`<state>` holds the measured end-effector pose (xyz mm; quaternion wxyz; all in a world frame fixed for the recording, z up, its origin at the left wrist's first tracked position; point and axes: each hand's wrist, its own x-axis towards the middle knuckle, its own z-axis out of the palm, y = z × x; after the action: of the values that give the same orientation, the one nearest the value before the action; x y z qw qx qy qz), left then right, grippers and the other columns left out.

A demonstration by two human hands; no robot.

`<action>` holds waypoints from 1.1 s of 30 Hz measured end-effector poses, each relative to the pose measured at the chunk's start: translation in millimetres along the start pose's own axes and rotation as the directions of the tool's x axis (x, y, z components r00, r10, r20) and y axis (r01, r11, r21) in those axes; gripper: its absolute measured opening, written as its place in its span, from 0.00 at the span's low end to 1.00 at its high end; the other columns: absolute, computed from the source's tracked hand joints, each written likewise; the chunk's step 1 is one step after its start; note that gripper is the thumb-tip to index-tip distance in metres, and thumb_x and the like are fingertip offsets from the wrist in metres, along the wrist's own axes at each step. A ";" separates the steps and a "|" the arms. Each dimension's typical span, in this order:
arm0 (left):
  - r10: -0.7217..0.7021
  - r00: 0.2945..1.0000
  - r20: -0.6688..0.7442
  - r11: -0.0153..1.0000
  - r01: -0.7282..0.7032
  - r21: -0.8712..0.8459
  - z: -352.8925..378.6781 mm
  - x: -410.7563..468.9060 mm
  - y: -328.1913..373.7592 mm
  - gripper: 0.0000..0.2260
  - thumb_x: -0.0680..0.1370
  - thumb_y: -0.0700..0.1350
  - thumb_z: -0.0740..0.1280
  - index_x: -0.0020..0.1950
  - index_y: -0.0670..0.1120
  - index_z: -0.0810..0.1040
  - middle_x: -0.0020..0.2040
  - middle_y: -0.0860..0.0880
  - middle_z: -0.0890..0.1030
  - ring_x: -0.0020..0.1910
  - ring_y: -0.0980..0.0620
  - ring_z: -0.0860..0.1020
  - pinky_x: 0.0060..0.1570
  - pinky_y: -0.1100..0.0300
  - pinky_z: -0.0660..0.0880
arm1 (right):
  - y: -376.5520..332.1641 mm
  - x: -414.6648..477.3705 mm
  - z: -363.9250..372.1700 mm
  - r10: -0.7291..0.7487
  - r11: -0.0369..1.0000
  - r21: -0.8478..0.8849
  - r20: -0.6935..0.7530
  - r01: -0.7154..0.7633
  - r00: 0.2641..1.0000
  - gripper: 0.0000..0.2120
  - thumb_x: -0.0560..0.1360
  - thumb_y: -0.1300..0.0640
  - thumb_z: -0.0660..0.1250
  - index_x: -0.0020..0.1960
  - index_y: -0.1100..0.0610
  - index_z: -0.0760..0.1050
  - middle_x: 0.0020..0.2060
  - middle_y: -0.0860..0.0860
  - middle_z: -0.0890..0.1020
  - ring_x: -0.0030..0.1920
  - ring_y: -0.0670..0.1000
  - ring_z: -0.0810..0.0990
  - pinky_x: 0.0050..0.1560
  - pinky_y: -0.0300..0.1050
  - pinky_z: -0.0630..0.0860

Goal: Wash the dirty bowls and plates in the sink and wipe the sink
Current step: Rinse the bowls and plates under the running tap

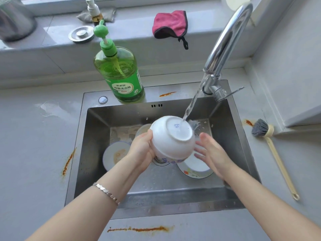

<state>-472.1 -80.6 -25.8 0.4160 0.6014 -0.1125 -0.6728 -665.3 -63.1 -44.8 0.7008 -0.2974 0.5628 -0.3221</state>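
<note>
Fingers of left hand [141, 148]: curled round white bowl [173, 138], left wall.
Fingers of right hand [212, 153]: straight, spread, at bowl's right wall.
Bowl: bottom-up above sink [97, 136], under water stream [191, 108].
Room: dirty plate [112, 155] below left; sink walls well apart.

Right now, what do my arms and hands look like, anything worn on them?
Both forearms are bare to the frame's edge: no sleeves, no gloves. The left hand has a silver bracelet of small faceted links at its wrist. The right hand shows no ring, watch or band.
</note>
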 end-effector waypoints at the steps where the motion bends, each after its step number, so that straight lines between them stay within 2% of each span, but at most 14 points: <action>1: 0.034 0.999 0.042 0.999 -0.036 0.040 -0.3 -1.7 1.4 0.13 0.83 0.42 0.53 0.58 0.39 0.74 0.51 0.43 0.81 0.51 0.45 0.78 0.52 0.49 0.74 | -3.7 2.6 -3.2 0.070 0.989 0.129 0.038 -0.074 0.997 0.52 0.46 0.30 0.75 0.63 0.56 0.71 0.55 0.54 0.81 0.53 0.53 0.80 0.58 0.50 0.75; 3: 0.079 0.990 0.120 0.988 -0.093 0.120 -0.3 -4.1 2.8 0.11 0.83 0.42 0.53 0.54 0.40 0.74 0.48 0.44 0.80 0.47 0.46 0.77 0.47 0.52 0.73 | -9.9 4.9 -5.5 0.100 0.982 0.153 0.075 -0.110 0.992 0.28 0.62 0.41 0.73 0.54 0.58 0.76 0.46 0.54 0.83 0.44 0.52 0.82 0.49 0.47 0.79; 5: 0.092 0.984 0.155 0.971 -0.123 0.206 -0.4 -3.7 4.1 0.11 0.83 0.44 0.53 0.54 0.42 0.74 0.49 0.43 0.78 0.47 0.46 0.75 0.46 0.54 0.72 | -11.4 5.1 -9.2 0.089 0.989 0.112 0.051 -0.094 0.995 0.19 0.67 0.50 0.68 0.55 0.59 0.77 0.48 0.54 0.82 0.44 0.52 0.81 0.48 0.44 0.80; 9: 0.032 0.966 0.257 0.922 -0.128 0.366 -3.5 -5.1 9.5 0.08 0.77 0.52 0.64 0.54 0.51 0.76 0.46 0.49 0.80 0.43 0.51 0.78 0.44 0.52 0.76 | -16.1 4.2 -10.8 0.004 0.999 0.039 0.008 -0.005 1.000 0.19 0.68 0.59 0.70 0.59 0.59 0.76 0.53 0.56 0.81 0.49 0.51 0.80 0.49 0.43 0.79; 11: 0.015 0.960 0.280 0.900 -0.135 0.414 -9.2 -5.9 8.7 0.14 0.69 0.52 0.69 0.53 0.52 0.75 0.46 0.53 0.82 0.45 0.52 0.81 0.47 0.48 0.78 | -18.2 5.9 -5.7 -0.068 0.995 -0.073 -0.022 0.067 0.997 0.23 0.67 0.61 0.74 0.61 0.59 0.75 0.53 0.55 0.80 0.49 0.51 0.80 0.46 0.42 0.79; 13: 0.012 0.966 0.256 0.916 -0.114 0.386 -18.3 -5.0 4.0 0.20 0.66 0.50 0.71 0.56 0.51 0.74 0.49 0.52 0.83 0.48 0.51 0.82 0.48 0.47 0.79 | -22.9 8.7 3.9 -0.152 0.960 -0.243 -0.023 0.142 0.988 0.28 0.62 0.56 0.78 0.61 0.56 0.76 0.51 0.52 0.80 0.49 0.52 0.80 0.45 0.45 0.79; 16: -0.050 0.974 0.221 0.960 -0.014 0.279 -37.3 -3.2 -3.9 0.27 0.65 0.48 0.73 0.62 0.46 0.71 0.56 0.46 0.81 0.51 0.46 0.82 0.45 0.52 0.80 | -32.5 14.7 20.4 -0.232 0.876 -0.437 -0.009 0.205 0.973 0.31 0.59 0.51 0.79 0.60 0.54 0.74 0.54 0.52 0.78 0.53 0.53 0.78 0.53 0.49 0.78; 19: -0.103 0.973 0.207 0.969 0.051 0.241 -53.2 -5.9 -6.4 0.28 0.65 0.47 0.73 0.63 0.44 0.71 0.56 0.44 0.82 0.51 0.44 0.82 0.44 0.54 0.80 | -39.0 21.6 32.5 -0.180 0.790 -0.590 0.031 0.163 0.983 0.42 0.53 0.41 0.77 0.63 0.55 0.71 0.58 0.52 0.75 0.57 0.51 0.76 0.59 0.50 0.75; 21: -0.095 0.977 0.189 0.964 0.043 0.263 -58.3 -7.4 -5.1 0.30 0.63 0.48 0.75 0.63 0.45 0.71 0.57 0.43 0.81 0.50 0.44 0.82 0.44 0.53 0.80 | -37.7 23.2 33.8 -0.127 0.791 -0.596 0.061 0.138 0.990 0.43 0.52 0.39 0.76 0.63 0.53 0.71 0.58 0.52 0.76 0.56 0.51 0.77 0.58 0.50 0.76; 23: -0.040 0.984 0.175 0.951 -0.017 0.309 -57.6 -7.4 -2.2 0.33 0.59 0.48 0.78 0.62 0.46 0.72 0.56 0.43 0.81 0.49 0.45 0.83 0.43 0.54 0.80 | -35.1 17.2 29.1 -0.096 0.821 -0.556 0.083 0.126 0.992 0.34 0.59 0.48 0.79 0.62 0.54 0.71 0.57 0.51 0.78 0.54 0.50 0.78 0.55 0.46 0.77; 25: 0.050 0.986 0.160 0.912 -0.111 0.396 -49.6 -5.9 -0.5 0.32 0.57 0.48 0.79 0.58 0.48 0.73 0.54 0.44 0.82 0.48 0.47 0.83 0.42 0.54 0.81 | -32.8 7.1 18.7 -0.042 0.918 -0.389 0.104 0.080 0.994 0.26 0.65 0.56 0.77 0.60 0.55 0.72 0.56 0.53 0.78 0.52 0.49 0.79 0.52 0.42 0.78; 27: 0.153 0.975 0.163 0.822 -0.217 0.526 -37.7 -4.0 -1.1 0.30 0.55 0.48 0.80 0.55 0.53 0.74 0.51 0.47 0.82 0.46 0.50 0.83 0.44 0.52 0.81 | -29.6 -2.1 5.2 0.091 0.992 -0.095 0.093 -0.082 0.992 0.23 0.68 0.48 0.71 0.59 0.55 0.72 0.55 0.57 0.78 0.52 0.53 0.79 0.54 0.48 0.78; 30: 0.239 0.940 0.243 0.712 -0.340 0.615 -20.4 -3.4 -2.8 0.32 0.52 0.52 0.80 0.54 0.58 0.75 0.50 0.51 0.82 0.47 0.52 0.82 0.48 0.51 0.80 | -27.4 -10.1 -15.7 0.384 0.908 0.140 0.095 -0.394 0.919 0.24 0.74 0.35 0.55 0.60 0.51 0.70 0.57 0.64 0.74 0.55 0.66 0.77 0.54 0.59 0.77; 33: 0.310 0.884 0.350 0.623 -0.467 0.628 -8.1 -9.3 -4.3 0.34 0.56 0.45 0.81 0.57 0.59 0.72 0.53 0.55 0.78 0.53 0.57 0.78 0.49 0.63 0.79 | -29.4 -15.4 -21.4 0.475 0.796 0.316 0.204 -0.516 0.856 0.26 0.74 0.33 0.54 0.62 0.50 0.70 0.58 0.66 0.73 0.54 0.72 0.76 0.45 0.61 0.80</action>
<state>-467.2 -68.6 -24.0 0.2802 0.5999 -0.5278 -0.5320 -692.2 -70.3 -16.7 0.8337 -0.0243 0.5113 -0.2070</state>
